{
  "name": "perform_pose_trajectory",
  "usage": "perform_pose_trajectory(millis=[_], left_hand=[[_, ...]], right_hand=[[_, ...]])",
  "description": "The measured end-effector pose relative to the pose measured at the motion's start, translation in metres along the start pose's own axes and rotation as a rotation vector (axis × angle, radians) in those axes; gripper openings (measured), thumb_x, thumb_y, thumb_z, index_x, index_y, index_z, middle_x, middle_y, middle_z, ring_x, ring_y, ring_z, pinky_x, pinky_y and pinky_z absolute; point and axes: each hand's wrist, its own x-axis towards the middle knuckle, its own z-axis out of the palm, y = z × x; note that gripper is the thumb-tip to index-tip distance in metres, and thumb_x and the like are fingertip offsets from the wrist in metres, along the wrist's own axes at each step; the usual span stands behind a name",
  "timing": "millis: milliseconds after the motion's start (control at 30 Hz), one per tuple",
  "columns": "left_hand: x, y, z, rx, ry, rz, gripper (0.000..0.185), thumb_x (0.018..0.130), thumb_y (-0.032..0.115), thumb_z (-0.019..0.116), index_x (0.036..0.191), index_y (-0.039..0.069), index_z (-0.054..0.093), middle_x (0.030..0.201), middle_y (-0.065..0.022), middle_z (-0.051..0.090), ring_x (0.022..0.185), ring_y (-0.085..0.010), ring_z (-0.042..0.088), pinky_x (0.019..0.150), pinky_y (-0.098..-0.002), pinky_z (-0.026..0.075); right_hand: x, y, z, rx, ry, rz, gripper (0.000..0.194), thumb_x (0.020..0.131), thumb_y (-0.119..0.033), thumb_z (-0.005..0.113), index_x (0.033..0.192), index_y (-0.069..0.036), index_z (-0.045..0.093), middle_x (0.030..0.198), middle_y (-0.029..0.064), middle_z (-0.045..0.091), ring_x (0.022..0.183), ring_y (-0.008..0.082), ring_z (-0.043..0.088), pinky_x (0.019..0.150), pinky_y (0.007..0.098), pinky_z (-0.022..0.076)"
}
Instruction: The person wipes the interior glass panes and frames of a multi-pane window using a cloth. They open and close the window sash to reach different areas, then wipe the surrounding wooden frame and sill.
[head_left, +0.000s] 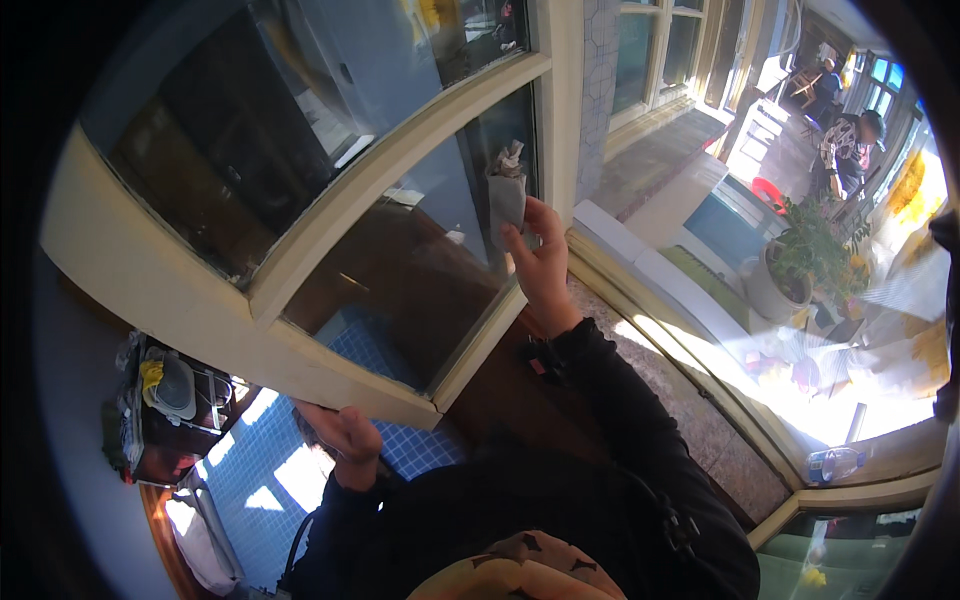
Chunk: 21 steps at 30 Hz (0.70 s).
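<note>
A cream-framed casement window sash (345, 187) stands swung inward in front of me, its panes reflecting the room. My right hand (541, 251) pinches a crumpled grey paper or cloth wad (508, 191) against the lower pane near its right edge. At the sash's lower left, my left hand (349, 435) lies against the underside of the bottom rail, with its fingers partly hidden behind the frame. Whether those fingers grip the rail or only rest on it is hard to tell.
A stone sill (701, 420) runs along the open window at the right. On the outer ledge lies a clear plastic bottle (834, 463). Outside are a potted plant (784, 281) and people farther off. A blue checked bedspread (255, 465) and a dark cabinet (169, 450) stand lower left.
</note>
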Motion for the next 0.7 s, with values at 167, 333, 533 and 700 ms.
perform_pose_trajectory(millis=[167, 333, 533, 700], left_hand=[[-0.004, -0.017, 0.004, 0.068, 0.028, 0.111, 0.085, 0.103, 0.049, 0.043, 0.157, -0.01, 0.013, 0.151, -0.0306, 0.036, 0.134, -0.0361, 0.049, 0.109, -0.045, 0.046], [-0.001, -0.023, 0.005, 0.061, 0.066, 0.11, 0.086, 0.102, 0.049, 0.044, 0.159, -0.006, 0.009, 0.155, -0.0291, 0.033, 0.137, -0.0368, 0.047, 0.111, -0.0471, 0.044], [0.01, -0.017, 0.01, 0.049, 0.068, 0.037, 0.09, 0.1, 0.055, 0.049, 0.154, -0.009, 0.014, 0.138, -0.025, 0.044, 0.12, -0.0286, 0.055, 0.099, -0.0384, 0.052], [0.011, -0.018, 0.008, 0.061, 0.057, 0.006, 0.088, 0.099, 0.052, 0.049, 0.153, -0.01, 0.018, 0.136, -0.0249, 0.046, 0.122, -0.0302, 0.054, 0.102, -0.0396, 0.048]], right_hand=[[0.008, 0.015, 0.001, -0.212, -0.018, -0.079, 0.04, 0.093, -0.014, 0.076, 0.128, -0.005, 0.06, 0.108, 0.0055, 0.067, 0.097, 0.0155, 0.063, 0.088, 0.0325, 0.0518], [0.05, 0.025, 0.004, -0.15, 0.141, 0.0, 0.043, 0.093, -0.015, 0.076, 0.131, -0.003, 0.059, 0.101, 0.0046, 0.068, 0.082, 0.0105, 0.063, 0.072, 0.0256, 0.0526], [0.062, -0.01, 0.018, 0.044, 0.083, -0.046, 0.037, 0.09, -0.011, 0.072, 0.125, -0.001, 0.064, 0.093, 0.0077, 0.065, 0.07, 0.0142, 0.059, 0.067, 0.0274, 0.0501], [0.015, -0.071, 0.047, -0.089, -0.141, -0.404, 0.043, 0.077, -0.004, 0.077, 0.119, -0.004, 0.068, 0.106, 0.0105, 0.063, 0.081, 0.0253, 0.062, 0.07, 0.0353, 0.0531]])
